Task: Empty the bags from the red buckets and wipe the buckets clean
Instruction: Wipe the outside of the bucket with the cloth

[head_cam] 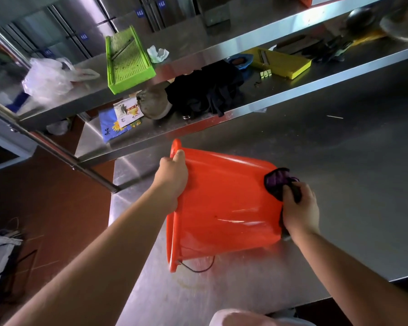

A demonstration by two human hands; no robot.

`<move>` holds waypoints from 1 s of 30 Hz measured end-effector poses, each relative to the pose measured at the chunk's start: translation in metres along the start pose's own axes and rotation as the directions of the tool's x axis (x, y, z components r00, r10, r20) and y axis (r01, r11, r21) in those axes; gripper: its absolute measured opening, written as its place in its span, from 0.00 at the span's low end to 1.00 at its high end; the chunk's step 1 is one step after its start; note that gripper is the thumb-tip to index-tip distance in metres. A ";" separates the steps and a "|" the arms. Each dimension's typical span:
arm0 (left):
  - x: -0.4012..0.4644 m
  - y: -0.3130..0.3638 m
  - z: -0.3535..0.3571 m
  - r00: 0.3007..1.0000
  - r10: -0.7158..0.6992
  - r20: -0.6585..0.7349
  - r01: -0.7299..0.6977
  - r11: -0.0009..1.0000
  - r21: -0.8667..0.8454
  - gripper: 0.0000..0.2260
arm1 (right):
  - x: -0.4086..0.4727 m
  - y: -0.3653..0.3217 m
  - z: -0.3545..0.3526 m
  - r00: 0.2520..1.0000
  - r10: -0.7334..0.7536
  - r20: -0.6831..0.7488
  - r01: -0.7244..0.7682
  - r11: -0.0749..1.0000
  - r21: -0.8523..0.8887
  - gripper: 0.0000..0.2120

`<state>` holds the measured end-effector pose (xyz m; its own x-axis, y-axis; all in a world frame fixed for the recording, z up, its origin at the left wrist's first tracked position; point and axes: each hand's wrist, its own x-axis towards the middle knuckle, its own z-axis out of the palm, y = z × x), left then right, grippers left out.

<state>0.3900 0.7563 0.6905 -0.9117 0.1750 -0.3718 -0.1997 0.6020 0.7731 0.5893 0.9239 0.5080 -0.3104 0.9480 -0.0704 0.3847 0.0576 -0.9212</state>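
A red bucket (224, 203) lies on its side on the steel table (339, 184), its mouth turned left and its base to the right. My left hand (172, 177) grips the bucket's rim at the upper left. My right hand (300, 210) holds a dark purple cloth (278, 182) against the bucket's base edge. The wire handle (198, 269) hangs under the rim near the table's front. The bucket's inside is hidden from me.
Above the table a steel shelf (257, 107) carries a green slicer tray (127, 62), a yellow slicer (283, 62), dark cloth (205, 90), packets and a clear plastic bag (47, 78). A shelf post (80, 165) slants down at the left. Brown floor lies left of the table.
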 end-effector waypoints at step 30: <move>0.001 -0.015 -0.011 0.996 0.040 0.075 -0.030 0.991 -0.132 0.28 | -0.096 -0.127 0.070 0.661 -0.703 0.261 0.662 0.711 0.239 0.07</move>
<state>0.3880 0.7387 0.6836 -0.8894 0.2569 -0.3782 -0.2182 0.4885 0.8449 0.5096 0.8036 0.6048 -0.7025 0.5049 0.5015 -0.1394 0.5933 -0.7928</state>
